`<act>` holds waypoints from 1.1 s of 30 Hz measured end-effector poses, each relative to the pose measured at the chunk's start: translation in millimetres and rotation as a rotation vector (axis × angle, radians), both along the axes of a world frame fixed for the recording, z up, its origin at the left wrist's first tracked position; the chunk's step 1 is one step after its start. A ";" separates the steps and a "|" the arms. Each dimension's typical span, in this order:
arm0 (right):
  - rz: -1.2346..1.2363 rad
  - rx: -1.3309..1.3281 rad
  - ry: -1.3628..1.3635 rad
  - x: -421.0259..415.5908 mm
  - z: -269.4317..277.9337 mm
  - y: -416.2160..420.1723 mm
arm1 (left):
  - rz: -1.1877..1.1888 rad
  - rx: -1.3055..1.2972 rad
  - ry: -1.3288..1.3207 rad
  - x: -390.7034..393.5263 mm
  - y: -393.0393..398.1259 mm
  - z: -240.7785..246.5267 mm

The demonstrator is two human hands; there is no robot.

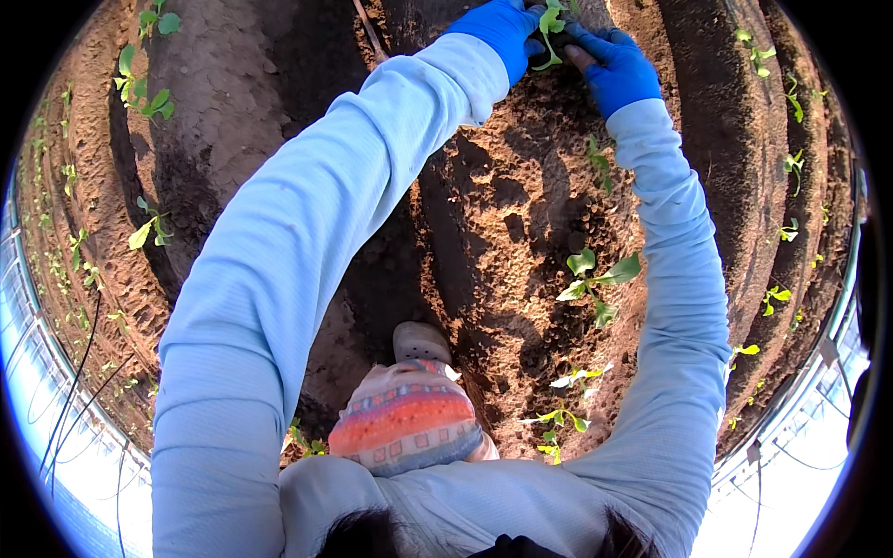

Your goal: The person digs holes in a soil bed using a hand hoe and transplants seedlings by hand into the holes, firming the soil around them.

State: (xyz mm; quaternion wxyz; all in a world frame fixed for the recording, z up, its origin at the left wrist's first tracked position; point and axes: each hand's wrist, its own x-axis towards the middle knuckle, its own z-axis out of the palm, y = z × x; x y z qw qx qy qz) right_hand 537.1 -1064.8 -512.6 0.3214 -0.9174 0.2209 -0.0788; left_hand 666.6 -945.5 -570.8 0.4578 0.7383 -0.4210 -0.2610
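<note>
Both of my hands wear blue gloves and meet at the top of the view, low over the soil of a planted ridge. My left hand (499, 35) is at the left side of a young leafy seedling (551, 28), its fingertips beside the stem. From the right, my right hand (617, 66) reaches to the seedling's base; a bare fingertip shows at its torn or open glove tip. The fingertips and the seedling's root end are in dark shadow, so whether either hand grips it cannot be told.
More seedlings (593, 279) grow along the ridge nearer my body. A thin stick or handle (370, 31) lies left of my left hand. My shoe (421, 342) stands in the furrow. Further planted rows (143, 91) run on both sides.
</note>
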 end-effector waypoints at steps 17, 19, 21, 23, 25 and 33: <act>0.023 0.035 -0.065 -17.7 -9.6 -0.6 | 0.095 0.100 -0.451 -13.2 17.0 -15.7; 0.013 -0.019 -0.033 -15.6 -11.2 2.3 | 0.085 0.071 -0.439 -16.1 12.0 -28.6; -0.004 -0.076 0.000 -15.5 -13.1 1.5 | 0.076 0.078 -0.459 -16.2 12.5 -25.4; 0.014 -0.030 0.010 -16.6 -28.3 -12.8 | 0.168 0.193 0.265 -17.7 12.6 15.9; 0.006 0.005 0.050 -16.9 -36.9 -23.5 | 0.170 0.227 0.253 -22.8 13.5 21.6; 0.036 0.041 0.120 4.3 -27.3 -26.1 | -0.017 0.440 -0.383 -19.9 -9.6 -13.5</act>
